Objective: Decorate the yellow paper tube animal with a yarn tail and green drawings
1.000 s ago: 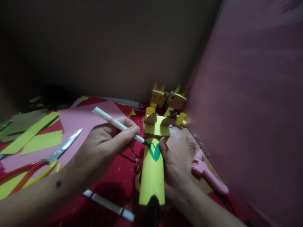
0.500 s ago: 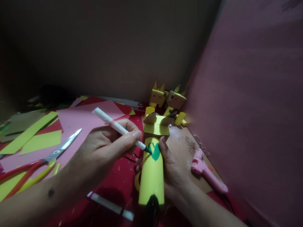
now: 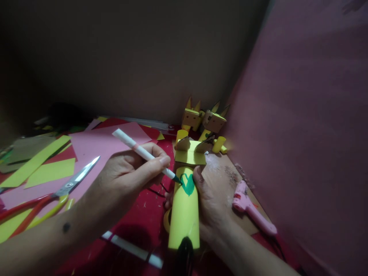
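My left hand (image 3: pixel 138 168) pinches a white felt-tip marker (image 3: pixel 143 154) with a green tip. The tip touches the left side of a green heart (image 3: pixel 188 184) drawn on a yellow paper tube figure (image 3: pixel 184 222); the heart's right half is filled in and part of its left half shows yellow. My right hand (image 3: pixel 208 203) is wrapped round the figure from the right, thumb beside the heart, fingertips showing at its left. The figure has a boxy yellow head (image 3: pixel 189 155) with brown cardboard ears and a black piece at its near end.
Orange-and-yellow-handled scissors (image 3: pixel 67 188) lie on pink paper (image 3: pixel 115 140) at left, among yellow and red paper pieces. Two similar cardboard figures (image 3: pixel 214 120) stand at the back. A pink glue gun (image 3: pixel 253 211) lies right on a board (image 3: pixel 221 172). A white strip (image 3: pixel 132 249) lies in front.
The marker tip has shifted slightly left and up along the heart's left edge, my left hand moving with it. My right hand and the figure stay in place.
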### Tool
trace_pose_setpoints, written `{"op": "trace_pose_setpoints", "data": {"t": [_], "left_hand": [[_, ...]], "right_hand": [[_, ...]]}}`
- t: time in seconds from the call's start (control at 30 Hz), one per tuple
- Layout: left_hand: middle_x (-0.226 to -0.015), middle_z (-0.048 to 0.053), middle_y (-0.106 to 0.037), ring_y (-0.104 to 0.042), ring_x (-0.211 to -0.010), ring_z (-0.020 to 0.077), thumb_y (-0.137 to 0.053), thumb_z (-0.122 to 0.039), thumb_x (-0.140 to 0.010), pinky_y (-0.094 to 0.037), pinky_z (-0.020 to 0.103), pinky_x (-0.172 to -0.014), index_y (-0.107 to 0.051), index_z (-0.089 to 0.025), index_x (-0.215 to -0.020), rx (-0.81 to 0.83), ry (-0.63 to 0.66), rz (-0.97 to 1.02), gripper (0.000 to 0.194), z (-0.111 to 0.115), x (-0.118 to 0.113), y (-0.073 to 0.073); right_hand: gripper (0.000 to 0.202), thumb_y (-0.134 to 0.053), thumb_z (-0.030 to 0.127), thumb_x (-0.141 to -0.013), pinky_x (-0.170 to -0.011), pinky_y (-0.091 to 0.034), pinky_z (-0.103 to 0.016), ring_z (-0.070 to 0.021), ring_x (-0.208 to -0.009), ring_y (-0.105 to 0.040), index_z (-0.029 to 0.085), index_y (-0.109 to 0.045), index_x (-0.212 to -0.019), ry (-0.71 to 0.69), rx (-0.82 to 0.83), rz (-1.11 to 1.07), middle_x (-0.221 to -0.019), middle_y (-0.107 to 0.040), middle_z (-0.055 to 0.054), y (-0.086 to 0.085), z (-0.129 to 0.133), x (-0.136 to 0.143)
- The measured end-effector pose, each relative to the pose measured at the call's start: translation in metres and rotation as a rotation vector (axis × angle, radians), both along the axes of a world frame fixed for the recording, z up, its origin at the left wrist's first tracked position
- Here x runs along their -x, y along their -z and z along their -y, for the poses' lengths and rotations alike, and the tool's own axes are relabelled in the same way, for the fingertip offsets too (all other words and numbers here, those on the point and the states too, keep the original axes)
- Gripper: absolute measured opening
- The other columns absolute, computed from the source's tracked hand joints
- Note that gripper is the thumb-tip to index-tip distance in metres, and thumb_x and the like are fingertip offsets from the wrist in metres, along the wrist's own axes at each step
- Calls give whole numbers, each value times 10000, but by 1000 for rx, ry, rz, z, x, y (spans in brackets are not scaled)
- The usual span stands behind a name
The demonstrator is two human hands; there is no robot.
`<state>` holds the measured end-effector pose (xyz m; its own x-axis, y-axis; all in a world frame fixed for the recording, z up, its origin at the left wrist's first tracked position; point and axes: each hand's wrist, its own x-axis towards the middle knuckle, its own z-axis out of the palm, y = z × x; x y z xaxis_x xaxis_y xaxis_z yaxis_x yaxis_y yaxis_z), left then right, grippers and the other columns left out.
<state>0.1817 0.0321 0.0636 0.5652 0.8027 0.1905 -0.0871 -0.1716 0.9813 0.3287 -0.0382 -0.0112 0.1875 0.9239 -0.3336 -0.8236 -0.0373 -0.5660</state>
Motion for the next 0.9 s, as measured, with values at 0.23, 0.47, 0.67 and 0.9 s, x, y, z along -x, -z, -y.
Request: {"op": "trace_pose_setpoints", "data": {"t": [0.23,0.47,0.67,0.9], "left_hand": [[-563,-66,-448,-360,-491,78,-706,-394,-879,-338,169,-427,-660,-229,-674,-22,8,7,267,-1,-2,-2],[-611,-51,-466,-379,-560,96,-693,-451,-907,-345,195,-490,-657,-217,-696,4,-47,-34,318,-8,0,5],[-609,-38,-492,-397,-564,118,-688,-492,-892,-332,231,-498,-669,-227,-734,-2,-77,-57,310,-9,-2,6],[-572,-52,-450,-358,-516,100,-709,-470,-877,-326,206,-455,-672,-234,-698,-5,-70,-22,298,-7,-2,4]], "right_hand": [[615,-928,700,-584,-689,-616,-380,-226,-669,-714,192,-694,-840,-42,-32,23,-660,-720,-20,2,1,0],[665,-990,658,-472,-701,-601,-359,-187,-632,-673,166,-714,-824,-9,48,-13,-687,-722,-9,-9,4,1],[645,-1030,593,-420,-722,-597,-318,-142,-609,-637,166,-705,-778,-30,52,-6,-659,-710,15,-24,8,0],[658,-995,635,-487,-677,-609,-371,-233,-692,-724,174,-718,-866,-7,4,-3,-700,-742,-22,-6,3,0]]}}
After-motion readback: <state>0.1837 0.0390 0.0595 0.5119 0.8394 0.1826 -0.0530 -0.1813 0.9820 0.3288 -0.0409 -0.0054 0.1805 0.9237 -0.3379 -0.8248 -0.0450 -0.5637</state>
